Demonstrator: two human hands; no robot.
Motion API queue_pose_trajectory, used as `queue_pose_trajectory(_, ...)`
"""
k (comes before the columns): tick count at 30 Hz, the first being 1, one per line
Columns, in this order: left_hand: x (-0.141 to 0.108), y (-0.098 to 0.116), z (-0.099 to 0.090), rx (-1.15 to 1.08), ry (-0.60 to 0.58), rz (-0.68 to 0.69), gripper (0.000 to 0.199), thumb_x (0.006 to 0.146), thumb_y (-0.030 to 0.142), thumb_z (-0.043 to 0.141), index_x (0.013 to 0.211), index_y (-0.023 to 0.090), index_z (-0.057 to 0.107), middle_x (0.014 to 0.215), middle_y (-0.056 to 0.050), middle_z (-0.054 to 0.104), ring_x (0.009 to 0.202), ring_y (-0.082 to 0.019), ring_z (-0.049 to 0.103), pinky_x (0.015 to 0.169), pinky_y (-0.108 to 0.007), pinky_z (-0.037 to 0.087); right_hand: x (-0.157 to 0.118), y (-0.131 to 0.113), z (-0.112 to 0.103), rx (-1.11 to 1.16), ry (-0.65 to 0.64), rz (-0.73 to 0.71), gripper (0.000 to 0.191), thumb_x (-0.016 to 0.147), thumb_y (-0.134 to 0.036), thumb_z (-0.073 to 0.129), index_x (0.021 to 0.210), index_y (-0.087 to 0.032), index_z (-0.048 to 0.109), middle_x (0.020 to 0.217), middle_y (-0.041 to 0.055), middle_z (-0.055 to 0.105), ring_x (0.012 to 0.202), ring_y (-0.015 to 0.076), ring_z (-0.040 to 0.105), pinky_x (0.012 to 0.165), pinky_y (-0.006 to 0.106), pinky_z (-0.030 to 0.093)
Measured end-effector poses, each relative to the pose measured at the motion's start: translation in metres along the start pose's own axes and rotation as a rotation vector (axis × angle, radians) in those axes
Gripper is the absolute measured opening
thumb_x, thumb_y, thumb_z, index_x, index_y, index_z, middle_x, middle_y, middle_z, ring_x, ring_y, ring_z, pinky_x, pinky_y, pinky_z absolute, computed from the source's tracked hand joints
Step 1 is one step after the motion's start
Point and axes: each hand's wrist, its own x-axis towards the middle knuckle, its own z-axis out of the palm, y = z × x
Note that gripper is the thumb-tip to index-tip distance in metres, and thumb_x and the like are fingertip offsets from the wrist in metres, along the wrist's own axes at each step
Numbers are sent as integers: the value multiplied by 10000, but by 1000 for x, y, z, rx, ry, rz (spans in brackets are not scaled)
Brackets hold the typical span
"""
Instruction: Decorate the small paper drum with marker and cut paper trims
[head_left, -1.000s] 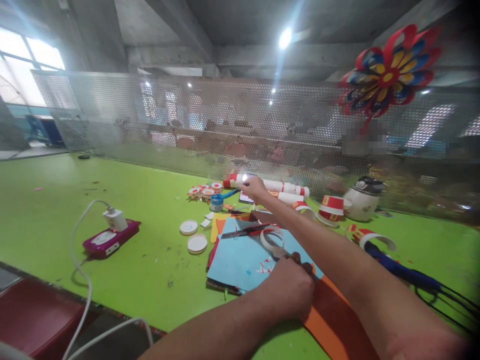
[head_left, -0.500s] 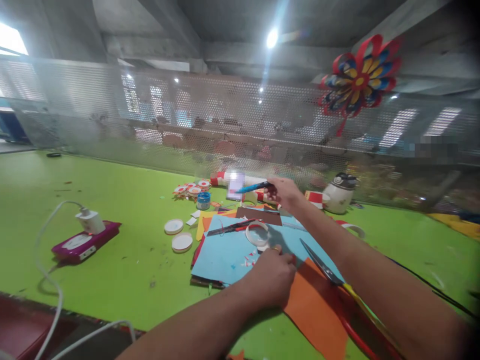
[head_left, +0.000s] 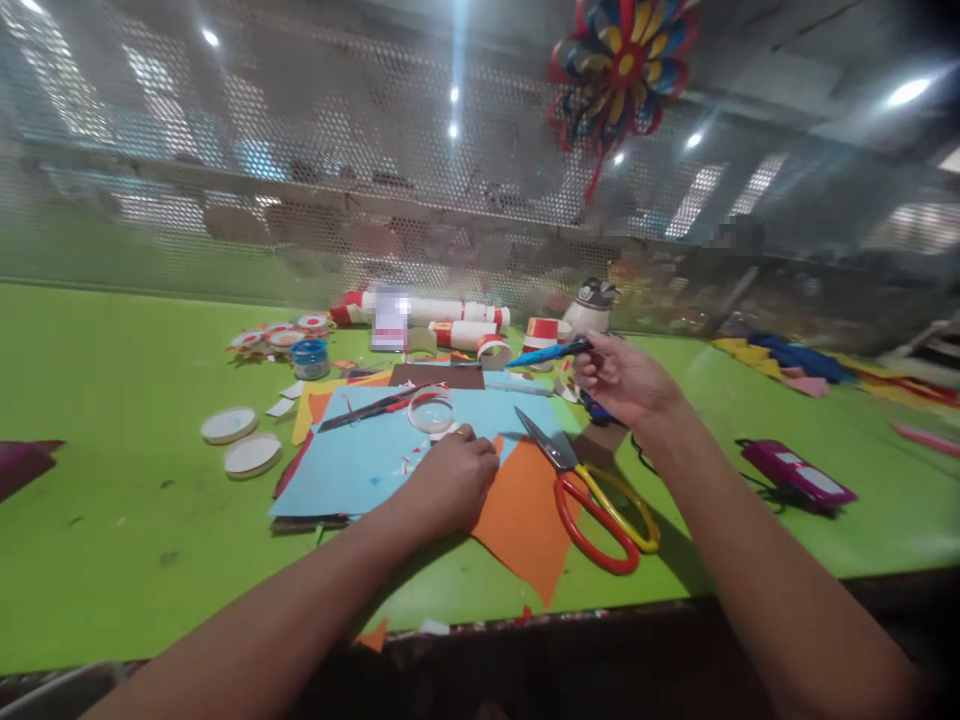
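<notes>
My right hand (head_left: 622, 380) is raised over the back right of the paper stack, its fingers closed on a blue brush-like tool (head_left: 544, 353) that points left. My left hand (head_left: 454, 475) rests on light blue paper (head_left: 322, 480) with its fingers curled; whatever lies under them is hidden. Just beyond it a white ring (head_left: 430, 410) sits on the paper, beside a black and red cutting tool (head_left: 375, 408). Scissors (head_left: 559, 458) with red and yellow handles lie open over orange paper (head_left: 525, 520). Small red and white scraps are scattered near my left fingers.
Two white lids (head_left: 253, 455) and a blue jar (head_left: 310, 358) stand left of the papers. Behind are red and white rolls (head_left: 465, 334), a phone-like upright object (head_left: 390, 320) and a white jug (head_left: 589, 308). A purple box (head_left: 799, 475) lies at right.
The view has swung to the right, bringing the purple box at right and the whole scissors into sight. My right hand still holds the blue tool, now farther right of the upright object.
</notes>
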Motion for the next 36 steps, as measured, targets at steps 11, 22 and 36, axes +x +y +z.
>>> queue_pose_trajectory(11, -2, 5, -22, -65, -128, 19, 210, 942, 119, 403, 896, 156, 604, 854, -94, 626, 759, -207, 523, 764, -366, 397, -22, 20, -1, -41, 41, -237, 215, 632, -242, 847, 700, -179, 653, 532, -77, 465, 468, 60, 394, 422, 202, 348)
queue_pose_trajectory(22, -1, 13, -29, -69, -226, -65, 312, 870, 42, 436, 1130, 156, 567, 1069, -128, 630, 910, -253, 530, 780, -398, 436, -46, 44, 12, -549, 67, -402, 43, 841, -226, 674, 871, -197, 685, 654, -35, 565, 511, 85, 478, 460, 240, 375)
queue_pose_trajectory(36, -4, 11, -21, -33, -252, -96, 340, 878, 81, 435, 1183, 153, 568, 1186, -143, 601, 948, -284, 514, 821, -446, 434, -40, 67, 10, -950, -3, -539, 126, 898, -302, 608, 908, -177, 616, 763, 17, 629, 666, 145, 582, 625, 284, 465)
